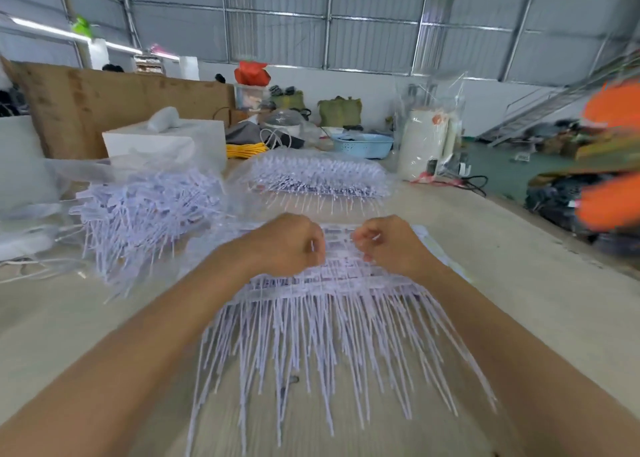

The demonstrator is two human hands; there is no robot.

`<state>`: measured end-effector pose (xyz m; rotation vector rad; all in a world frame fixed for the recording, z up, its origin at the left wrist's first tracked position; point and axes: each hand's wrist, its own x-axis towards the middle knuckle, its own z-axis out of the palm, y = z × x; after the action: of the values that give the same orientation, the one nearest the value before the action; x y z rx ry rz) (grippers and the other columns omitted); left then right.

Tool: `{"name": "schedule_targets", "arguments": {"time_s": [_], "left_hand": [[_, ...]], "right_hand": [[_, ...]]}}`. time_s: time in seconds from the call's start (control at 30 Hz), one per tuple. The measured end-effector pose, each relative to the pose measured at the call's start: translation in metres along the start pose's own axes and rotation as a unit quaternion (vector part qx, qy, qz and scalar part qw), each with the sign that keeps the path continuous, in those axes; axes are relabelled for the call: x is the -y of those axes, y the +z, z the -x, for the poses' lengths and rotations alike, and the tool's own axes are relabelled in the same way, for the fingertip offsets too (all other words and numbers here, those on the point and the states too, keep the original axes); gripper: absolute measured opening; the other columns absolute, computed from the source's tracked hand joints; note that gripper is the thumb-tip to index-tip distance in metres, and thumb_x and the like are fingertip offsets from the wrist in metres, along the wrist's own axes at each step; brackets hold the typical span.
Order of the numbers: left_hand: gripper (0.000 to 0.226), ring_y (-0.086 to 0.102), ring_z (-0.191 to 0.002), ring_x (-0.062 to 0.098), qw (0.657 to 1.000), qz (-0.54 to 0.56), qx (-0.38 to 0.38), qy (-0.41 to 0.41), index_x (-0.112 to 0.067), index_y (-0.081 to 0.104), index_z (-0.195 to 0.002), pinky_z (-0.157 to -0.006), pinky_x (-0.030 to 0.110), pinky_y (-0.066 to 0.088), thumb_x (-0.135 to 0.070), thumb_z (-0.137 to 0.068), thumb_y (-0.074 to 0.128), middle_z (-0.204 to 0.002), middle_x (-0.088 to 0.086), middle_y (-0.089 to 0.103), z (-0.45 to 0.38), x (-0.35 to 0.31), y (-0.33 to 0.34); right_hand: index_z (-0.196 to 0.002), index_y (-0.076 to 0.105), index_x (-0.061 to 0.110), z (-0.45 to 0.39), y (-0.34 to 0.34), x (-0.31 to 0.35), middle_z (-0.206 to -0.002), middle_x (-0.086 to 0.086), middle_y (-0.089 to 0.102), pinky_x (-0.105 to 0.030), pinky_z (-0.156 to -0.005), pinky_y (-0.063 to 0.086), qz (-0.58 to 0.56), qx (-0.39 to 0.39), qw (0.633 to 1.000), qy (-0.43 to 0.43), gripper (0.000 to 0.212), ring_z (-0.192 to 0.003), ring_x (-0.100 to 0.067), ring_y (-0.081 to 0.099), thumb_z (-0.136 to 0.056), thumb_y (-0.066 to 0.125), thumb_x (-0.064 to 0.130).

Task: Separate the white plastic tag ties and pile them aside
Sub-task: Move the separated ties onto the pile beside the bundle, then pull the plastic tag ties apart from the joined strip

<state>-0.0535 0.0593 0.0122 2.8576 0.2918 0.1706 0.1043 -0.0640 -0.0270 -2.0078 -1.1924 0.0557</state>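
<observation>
On the pale table, directly before the person, lay a sheet of white plastic tag ties, its thin tails fanning toward the near edge. The left hand and the right hand rested on the sheet's far part, close together, both with fingers curled inward; each seemed to pinch ties at the fingertips, though blur hid the exact hold. To the left sat a loose heap of separated ties. Farther back lay another bundle of ties, near a blue basin.
</observation>
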Motion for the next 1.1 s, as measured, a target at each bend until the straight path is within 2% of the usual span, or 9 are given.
{"name": "schedule_targets", "arguments": {"time_s": [0.1,0.2,0.3,0.4,0.57,0.67,0.77,0.97,1.1], "left_hand": [[0.038,0.054,-0.073,0.019,0.996,0.035,0.076,-0.028,-0.006,0.067,-0.085,-0.068,0.028,0.042,-0.043,-0.083,0.067,-0.078,0.008,0.058,-0.017,0.0,0.021],[0.041,0.057,-0.073,0.021,0.996,0.035,0.058,-0.055,-0.012,0.064,-0.081,-0.064,0.028,0.042,-0.051,-0.074,0.072,-0.078,0.005,0.061,-0.027,0.004,0.031],[0.042,0.056,-0.095,0.019,0.996,-0.021,-0.063,-0.056,-0.019,0.06,-0.102,-0.078,0.033,0.045,-0.054,-0.079,0.065,-0.096,-0.001,0.06,-0.033,0.007,0.034],[0.04,0.053,-0.103,0.021,0.997,-0.015,-0.025,-0.069,-0.019,0.063,-0.107,-0.091,0.04,0.044,-0.05,-0.083,0.063,-0.107,0.002,0.06,-0.039,0.01,0.037],[0.015,0.054,-0.085,0.02,0.992,0.055,-0.115,-0.024,-0.023,0.06,-0.085,-0.076,0.034,0.045,-0.031,-0.081,0.072,-0.092,0.001,0.052,-0.044,0.004,0.036],[0.009,0.059,-0.07,0.018,0.983,0.132,-0.125,-0.007,-0.019,0.063,-0.081,-0.064,0.029,0.045,-0.022,-0.082,0.071,-0.078,0.0,0.061,-0.047,-0.005,0.025],[0.026,0.05,-0.049,0.003,0.97,0.223,-0.096,-0.008,-0.02,0.064,-0.063,-0.053,0.017,0.039,-0.026,-0.089,0.063,-0.053,-0.01,0.056,-0.05,-0.011,0.015],[0.025,0.041,-0.034,0.001,0.924,0.361,-0.069,-0.101,-0.012,0.061,-0.064,-0.045,0.019,0.028,-0.014,-0.089,0.061,-0.035,-0.011,0.049,-0.053,-0.016,0.005],[0.034,0.036,-0.039,0.01,0.898,0.384,-0.125,-0.175,-0.011,0.05,-0.055,-0.046,0.021,0.027,-0.011,-0.088,0.061,-0.034,-0.009,0.045,-0.046,0.01,-0.014]], "right_hand": [[-0.095,0.07,-0.002,0.009,-0.007,-0.017,-0.085,-0.008,0.065,-0.014,-0.064,0.051,0.009,-0.004,1.0,0.021,0.015,-0.063,-0.007,0.058,-0.086,0.058,-0.003],[-0.095,0.07,0.003,0.012,-0.01,-0.02,-0.076,0.001,0.063,-0.006,-0.051,0.042,-0.02,-0.001,0.999,0.024,0.013,-0.054,0.004,0.058,-0.087,0.06,0.002],[-0.099,0.068,0.0,0.008,-0.01,-0.023,-0.076,0.002,0.061,-0.004,-0.049,0.041,-0.042,0.007,0.999,0.025,0.015,-0.052,0.005,0.057,-0.087,0.06,0.001],[-0.105,0.067,0.004,0.003,-0.006,-0.025,-0.091,-0.001,0.06,-0.002,-0.055,0.04,-0.004,0.044,0.999,0.023,0.021,-0.064,0.002,0.052,-0.084,0.067,0.005],[-0.086,0.071,0.003,0.001,-0.012,-0.018,-0.069,-0.002,0.058,-0.014,-0.05,0.036,0.017,0.074,0.997,-0.014,0.008,-0.05,0.0,0.046,-0.082,0.069,0.01],[-0.071,0.064,0.014,0.003,-0.024,-0.009,-0.059,0.005,0.052,-0.013,-0.048,0.036,-0.082,0.063,0.994,-0.033,0.014,-0.048,0.0,0.045,-0.083,0.07,0.01],[-0.079,0.068,0.01,0.006,-0.035,-0.001,-0.054,0.008,0.059,-0.017,-0.045,0.043,-0.153,0.077,0.985,-0.021,0.005,-0.049,-0.005,0.056,-0.083,0.069,0.008],[-0.077,0.073,-0.002,0.014,-0.033,0.023,-0.06,-0.014,0.066,-0.027,-0.047,0.046,-0.053,-0.071,0.992,-0.091,0.003,-0.046,-0.015,0.053,-0.075,0.075,0.0],[-0.069,0.066,0.019,0.017,-0.077,0.02,-0.048,0.01,0.061,-0.017,-0.038,0.042,-0.153,-0.239,0.958,-0.034,0.016,-0.039,-0.004,0.053,-0.078,0.073,0.008]]}}
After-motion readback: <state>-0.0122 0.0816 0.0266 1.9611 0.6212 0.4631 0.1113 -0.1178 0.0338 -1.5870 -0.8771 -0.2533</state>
